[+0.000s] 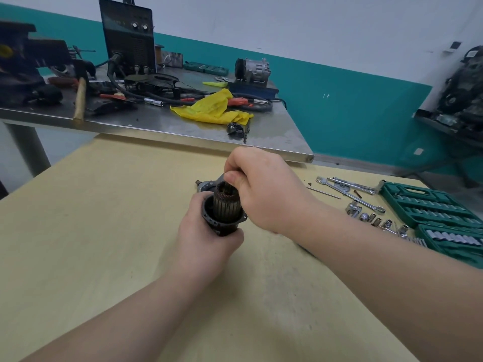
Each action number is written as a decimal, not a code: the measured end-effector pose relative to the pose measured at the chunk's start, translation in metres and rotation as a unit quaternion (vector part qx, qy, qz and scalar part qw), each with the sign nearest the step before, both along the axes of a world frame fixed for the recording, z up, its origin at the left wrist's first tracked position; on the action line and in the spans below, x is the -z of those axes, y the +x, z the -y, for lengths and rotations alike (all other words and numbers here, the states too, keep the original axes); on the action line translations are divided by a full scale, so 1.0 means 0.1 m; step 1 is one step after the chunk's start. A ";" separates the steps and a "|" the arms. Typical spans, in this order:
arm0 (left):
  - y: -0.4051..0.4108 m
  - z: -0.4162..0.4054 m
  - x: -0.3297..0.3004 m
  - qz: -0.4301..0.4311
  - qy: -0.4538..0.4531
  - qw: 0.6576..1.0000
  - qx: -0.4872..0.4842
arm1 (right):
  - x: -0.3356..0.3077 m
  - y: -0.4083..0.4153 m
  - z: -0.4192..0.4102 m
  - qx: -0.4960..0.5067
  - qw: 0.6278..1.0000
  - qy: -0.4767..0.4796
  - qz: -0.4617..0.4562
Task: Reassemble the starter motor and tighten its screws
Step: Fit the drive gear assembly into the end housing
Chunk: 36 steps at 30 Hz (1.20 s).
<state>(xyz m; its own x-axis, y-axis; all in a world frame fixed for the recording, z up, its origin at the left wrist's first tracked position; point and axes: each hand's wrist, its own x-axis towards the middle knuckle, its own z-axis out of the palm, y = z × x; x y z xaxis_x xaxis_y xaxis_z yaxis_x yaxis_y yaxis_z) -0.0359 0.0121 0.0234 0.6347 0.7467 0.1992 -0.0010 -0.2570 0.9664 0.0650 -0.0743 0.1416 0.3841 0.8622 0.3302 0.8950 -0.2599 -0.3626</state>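
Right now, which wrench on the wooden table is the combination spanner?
Start at the green socket case on the wooden table's right edge. Left of it lies the combination spanner, the longest loose tool, running diagonally, open jaw far, ring end near.

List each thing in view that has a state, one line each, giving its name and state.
Left hand: grips the housing.
Right hand: pinches the armature's top.
Housing: open-ended, held off the table.
Armature: partly inside the housing.
Socket set case: open.
Combination wrench: lying unused.
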 end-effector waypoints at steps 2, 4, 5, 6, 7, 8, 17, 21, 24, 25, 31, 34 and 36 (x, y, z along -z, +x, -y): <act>0.01 -0.01 0.01 0.003 -0.003 1.000 0.001 | 0.01 0.00 0.00 -0.004 1.000 -0.003 0.000; 0.01 -0.01 0.02 0.007 -0.005 1.000 0.004 | 0.00 -0.02 0.01 -0.007 1.000 -0.008 0.003; 0.01 -0.01 0.03 0.009 -0.005 1.000 0.006 | 0.00 -0.03 0.01 -0.009 1.000 -0.011 0.005; 0.02 -0.02 0.04 0.011 -0.004 1.000 0.008 | -0.01 -0.05 0.01 -0.010 1.000 -0.015 0.007; 0.02 -0.02 0.05 0.012 -0.003 1.000 0.011 | -0.02 -0.06 0.01 -0.011 1.000 -0.021 0.011; 0.02 -0.02 0.05 0.013 -0.003 1.000 0.012 | -0.03 -0.08 0.01 -0.012 0.999 -0.027 0.015; 0.04 -0.04 0.11 0.019 0.008 1.000 0.020 | -0.14 -0.19 -0.09 -0.032 0.987 -0.117 0.105; -0.01 -0.03 0.05 0.023 -0.021 0.996 0.080 | -0.22 -0.11 -0.13 -0.022 0.992 -0.107 0.058; -0.01 0.01 0.01 0.059 -0.052 0.985 0.151 | -0.25 0.04 -0.13 0.010 0.995 -0.101 0.004; -0.02 0.02 0.01 0.069 -0.062 0.981 0.171 | -0.25 0.09 -0.11 0.018 0.995 -0.095 -0.020; 0.02 0.02 0.00 0.064 -0.103 0.978 0.171 | -0.04 0.13 0.11 0.036 0.996 -0.002 -0.079; 0.01 0.03 0.03 0.076 -0.096 0.969 0.214 | 0.03 0.12 0.16 0.056 0.996 0.009 -0.073; 0.00 0.05 0.04 0.080 -0.088 0.962 0.245 | 0.04 0.16 0.17 0.085 0.991 0.006 -0.105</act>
<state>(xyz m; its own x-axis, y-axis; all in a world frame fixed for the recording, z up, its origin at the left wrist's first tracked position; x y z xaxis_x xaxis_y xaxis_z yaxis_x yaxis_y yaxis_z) -0.0359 0.0074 0.0191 0.8910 0.3968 0.2205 -0.2318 -0.0199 0.9726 0.0813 -0.0917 0.1377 0.5848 0.7756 0.2377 0.7430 -0.3944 -0.5408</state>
